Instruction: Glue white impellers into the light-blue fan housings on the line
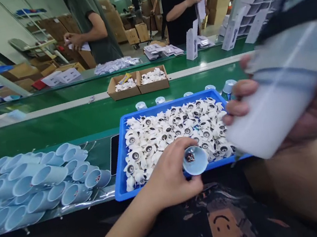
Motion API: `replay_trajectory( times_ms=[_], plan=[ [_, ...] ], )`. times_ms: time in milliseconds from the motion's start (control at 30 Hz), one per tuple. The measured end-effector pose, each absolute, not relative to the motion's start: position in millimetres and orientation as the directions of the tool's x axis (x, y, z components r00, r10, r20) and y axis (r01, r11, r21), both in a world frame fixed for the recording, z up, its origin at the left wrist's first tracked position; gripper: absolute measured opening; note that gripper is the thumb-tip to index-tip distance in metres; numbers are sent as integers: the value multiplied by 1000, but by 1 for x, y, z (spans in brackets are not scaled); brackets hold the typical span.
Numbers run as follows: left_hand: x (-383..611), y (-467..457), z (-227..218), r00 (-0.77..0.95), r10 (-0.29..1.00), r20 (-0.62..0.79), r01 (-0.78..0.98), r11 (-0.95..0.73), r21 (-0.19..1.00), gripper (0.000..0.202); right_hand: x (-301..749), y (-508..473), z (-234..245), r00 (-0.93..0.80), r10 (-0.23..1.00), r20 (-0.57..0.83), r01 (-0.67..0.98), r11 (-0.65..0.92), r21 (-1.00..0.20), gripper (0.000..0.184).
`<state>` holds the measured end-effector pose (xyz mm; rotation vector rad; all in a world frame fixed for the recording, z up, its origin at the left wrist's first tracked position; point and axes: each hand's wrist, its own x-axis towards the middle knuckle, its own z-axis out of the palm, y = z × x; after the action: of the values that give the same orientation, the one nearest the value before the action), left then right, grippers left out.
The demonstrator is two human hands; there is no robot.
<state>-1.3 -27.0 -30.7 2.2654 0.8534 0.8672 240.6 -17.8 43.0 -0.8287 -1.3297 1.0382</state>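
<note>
Over the near rim of the blue tray (120,184): the left hand (169,180) is wrapped round a small light-blue cup (195,160), whose open mouth faces the camera.
Inside the cup: something small and dark sits at the bottom; it is too small to tell what.
Right hand (313,107): up close to the camera, thumb and fingers pinched on a clear plastic bag (278,101) with a blue stripe; it looks blurry.
How the cup will handle: it looks like thin plastic, light, stiff and a bit slippery. A hand round its side seems the best hold; a hard squeeze might bend it.
How the bag will handle: soft, floppy and very light; best held by its edge.
Tray: full of little white pieces (161,134) with dark round middles.
Left of the tray: a heap of the same blue cups (41,184) lying on their sides.
Green belt (64,125): two cardboard boxes (137,83) of white pieces.
Writing: none can be read; a smiley face (221,222) shows on the person's dark shirt.
</note>
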Motion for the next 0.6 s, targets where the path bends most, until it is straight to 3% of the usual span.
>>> replay_trajectory(
  times_ms=[67,133,233,400,600],
  plan=[
    [12,-31,-28,591,723,357,402,-648,647,62,210,-16,45,-108,946,306,-427,234,-873,68],
    [18,-34,-23,583,739,337,428,-633,645,54,189,-16,40,-132,943,306,-541,190,-819,57],
    [19,-38,-19,557,762,329,431,-604,670,41,180,-16,29,-211,924,321,-517,173,-838,51],
    [20,-41,-20,539,781,315,396,-565,724,39,183,-19,25,-200,920,338,-409,235,-882,47],
    [19,-39,-17,535,799,276,391,-523,757,35,181,-21,30,-185,917,354,-392,262,-882,42]
  ],
)
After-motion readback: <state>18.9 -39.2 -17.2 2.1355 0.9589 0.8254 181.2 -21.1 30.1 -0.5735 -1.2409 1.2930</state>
